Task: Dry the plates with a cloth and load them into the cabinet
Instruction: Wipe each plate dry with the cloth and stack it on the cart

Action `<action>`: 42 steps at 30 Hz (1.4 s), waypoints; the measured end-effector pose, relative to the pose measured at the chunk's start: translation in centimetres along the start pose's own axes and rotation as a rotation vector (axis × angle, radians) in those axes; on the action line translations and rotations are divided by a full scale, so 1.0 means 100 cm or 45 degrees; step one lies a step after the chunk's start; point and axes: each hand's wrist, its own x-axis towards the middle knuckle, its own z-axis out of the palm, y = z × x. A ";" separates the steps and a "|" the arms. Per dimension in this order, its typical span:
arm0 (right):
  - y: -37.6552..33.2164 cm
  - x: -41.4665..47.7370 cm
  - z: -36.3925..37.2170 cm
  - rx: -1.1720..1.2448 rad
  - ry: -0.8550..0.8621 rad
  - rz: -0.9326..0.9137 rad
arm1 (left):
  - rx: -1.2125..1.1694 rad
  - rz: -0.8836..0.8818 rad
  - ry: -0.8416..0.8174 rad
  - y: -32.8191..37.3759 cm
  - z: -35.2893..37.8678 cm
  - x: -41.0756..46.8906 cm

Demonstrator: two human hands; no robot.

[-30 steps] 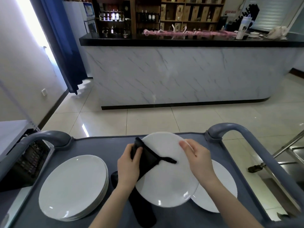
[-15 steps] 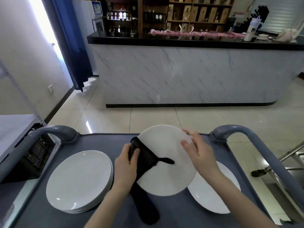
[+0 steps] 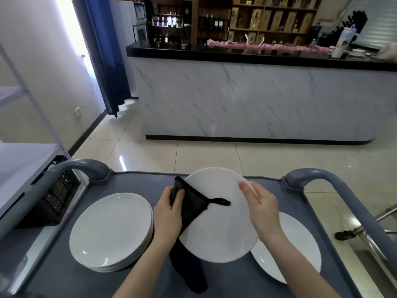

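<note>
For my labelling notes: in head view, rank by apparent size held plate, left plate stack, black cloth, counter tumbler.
Largest: held plate and left plate stack, alike; held one nearer camera, so unranked.
Then black cloth.
Smallest: counter tumbler.

Indoor, daylight mixed with dim room light. Main source is the window (image 3: 66, 35) at upper left: blown out to white, no detail. The blue curtain (image 3: 103, 61) beside it falls to near black lower down. Short glare streak on the floor tiles (image 3: 122, 163).

The back shelves (image 3: 268, 18) are dim, and labels cannot be read. Light on the surface (image 3: 64, 265) is soft and even, with a faint shadow under the near rim of the stack of plates (image 3: 111, 229). Small bright specks on that stack and on the right plate (image 3: 296, 250). The raised plate (image 3: 219, 229) is clean white, not clipped. Detail is lost in the black cloth (image 3: 191, 209), which shows as a flat dark mass.

Wide-angle bend: the marble bar front (image 3: 257, 100) bows and the rack post (image 3: 26, 90) leans. Lower left corner smeared; centre sharp.
</note>
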 end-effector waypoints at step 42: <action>0.004 0.016 -0.018 -0.424 -0.197 -0.198 | 0.196 0.173 -0.110 -0.004 -0.017 -0.004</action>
